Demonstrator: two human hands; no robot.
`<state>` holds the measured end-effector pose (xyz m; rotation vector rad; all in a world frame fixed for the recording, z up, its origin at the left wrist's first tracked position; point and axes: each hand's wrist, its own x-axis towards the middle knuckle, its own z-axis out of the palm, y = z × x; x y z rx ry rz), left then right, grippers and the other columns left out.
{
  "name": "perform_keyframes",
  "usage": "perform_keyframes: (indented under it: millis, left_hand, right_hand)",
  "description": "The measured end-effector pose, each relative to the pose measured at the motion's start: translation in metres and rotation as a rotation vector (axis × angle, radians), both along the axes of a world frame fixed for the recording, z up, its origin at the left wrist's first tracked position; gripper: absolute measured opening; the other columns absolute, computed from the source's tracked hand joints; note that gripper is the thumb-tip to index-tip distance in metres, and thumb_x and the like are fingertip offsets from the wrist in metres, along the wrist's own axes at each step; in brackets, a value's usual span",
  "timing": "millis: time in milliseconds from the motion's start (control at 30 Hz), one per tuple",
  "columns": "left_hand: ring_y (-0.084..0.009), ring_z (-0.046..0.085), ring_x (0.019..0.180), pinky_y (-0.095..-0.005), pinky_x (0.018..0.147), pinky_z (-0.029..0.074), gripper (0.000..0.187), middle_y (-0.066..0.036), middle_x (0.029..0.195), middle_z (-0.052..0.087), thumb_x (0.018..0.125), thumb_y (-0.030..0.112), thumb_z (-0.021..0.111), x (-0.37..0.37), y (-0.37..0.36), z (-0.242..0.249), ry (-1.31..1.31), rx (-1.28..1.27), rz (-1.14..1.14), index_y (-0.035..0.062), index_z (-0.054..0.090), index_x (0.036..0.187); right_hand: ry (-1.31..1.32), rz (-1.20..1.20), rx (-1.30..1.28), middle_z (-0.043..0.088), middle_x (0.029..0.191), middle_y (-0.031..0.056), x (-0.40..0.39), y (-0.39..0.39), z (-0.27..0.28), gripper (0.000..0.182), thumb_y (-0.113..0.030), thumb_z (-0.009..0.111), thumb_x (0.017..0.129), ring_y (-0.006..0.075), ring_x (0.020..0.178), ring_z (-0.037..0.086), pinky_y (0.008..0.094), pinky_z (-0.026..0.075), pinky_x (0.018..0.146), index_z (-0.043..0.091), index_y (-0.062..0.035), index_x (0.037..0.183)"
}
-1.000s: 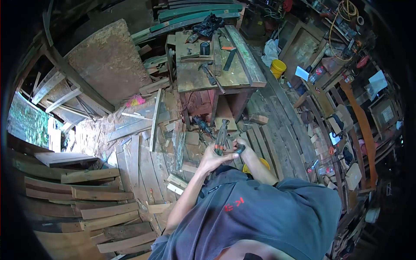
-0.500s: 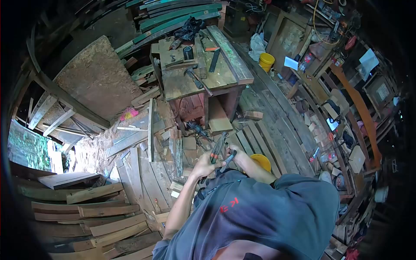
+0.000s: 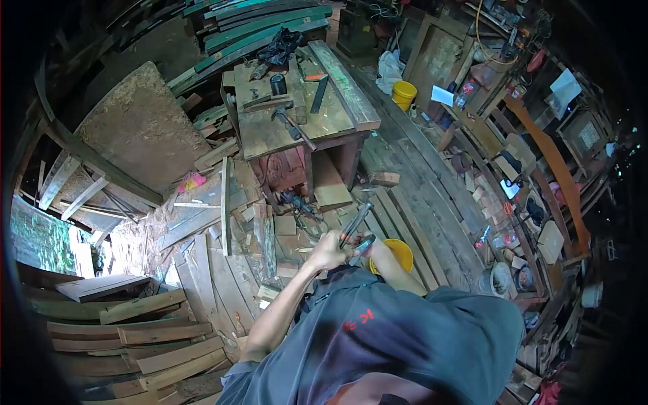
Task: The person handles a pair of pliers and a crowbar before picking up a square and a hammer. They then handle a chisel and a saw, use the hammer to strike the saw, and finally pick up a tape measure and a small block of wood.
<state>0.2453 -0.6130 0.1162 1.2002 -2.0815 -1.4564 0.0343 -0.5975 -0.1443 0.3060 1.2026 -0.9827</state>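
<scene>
Just in front of my body, my left hand [image 3: 328, 252] is closed around a long, slim grey hand tool with orange on its grip [image 3: 355, 223]. The far end of this tool points up and away, toward the workbench. Close beside it, my right hand [image 3: 370, 247] is wrapped round a short tool with a dark handle [image 3: 363, 244]; its exact kind I cannot tell. The two tools come close together between my hands. My fingers partly cover both of them. A yellow bucket [image 3: 403, 252] stands below my right forearm.
Ahead is a wooden workbench [image 3: 256, 138] carrying a claw hammer [image 3: 291, 123], a try square [image 3: 320, 94] and a dark cup [image 3: 278, 84]. A power tool [image 3: 297, 202] lies on the floor before it. Stacked planks [image 3: 162, 331] fill the left; cluttered shelves [image 3: 493, 138] line the right.
Both hands with their tools have shifted slightly right. The grey tool now leans further to the right, while the surroundings have slid left in view.
</scene>
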Motion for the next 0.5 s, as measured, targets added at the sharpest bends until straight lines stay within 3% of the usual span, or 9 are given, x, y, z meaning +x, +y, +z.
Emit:
perform_keyframes:
  millis: [100,200,500]
  left_hand:
    - [-0.018,0.055,0.067,-0.0342,0.067,0.044,0.028,-0.009,0.067,0.057,0.07,0.022,0.076,-0.01,0.001,0.014,-0.008,0.051,-0.045,0.0018,0.06,0.083]
    - [-0.0259,0.064,0.078,-0.0371,0.071,0.047,0.03,-0.016,0.077,0.063,0.069,0.021,0.076,-0.017,0.002,-0.014,0.015,0.047,-0.03,0.0011,0.061,0.085]
    - [-0.0229,0.062,0.074,-0.0354,0.069,0.046,0.027,-0.014,0.072,0.061,0.07,0.019,0.074,-0.001,0.018,0.0,-0.073,0.14,0.051,0.0011,0.06,0.083]
  right_hand:
    - [-0.025,-0.011,0.008,0.048,0.057,0.0043,0.0,0.013,0.003,0.013,-0.015,0.046,0.082,0.0198,0.045,0.048,0.034,0.039,0.042,0.048,-0.0078,0.072]
    - [-0.047,0.007,0.019,0.049,0.059,0.0052,0.002,0.018,-0.002,0.012,-0.015,0.046,0.082,0.0205,0.046,0.049,0.0346,0.04,0.042,0.049,-0.0069,0.074]
    - [-0.099,0.103,0.058,0.052,0.064,0.008,0.036,-0.004,-0.016,0.01,-0.014,0.047,0.081,0.0227,0.048,0.051,0.0365,0.043,0.043,0.051,-0.0043,0.079]
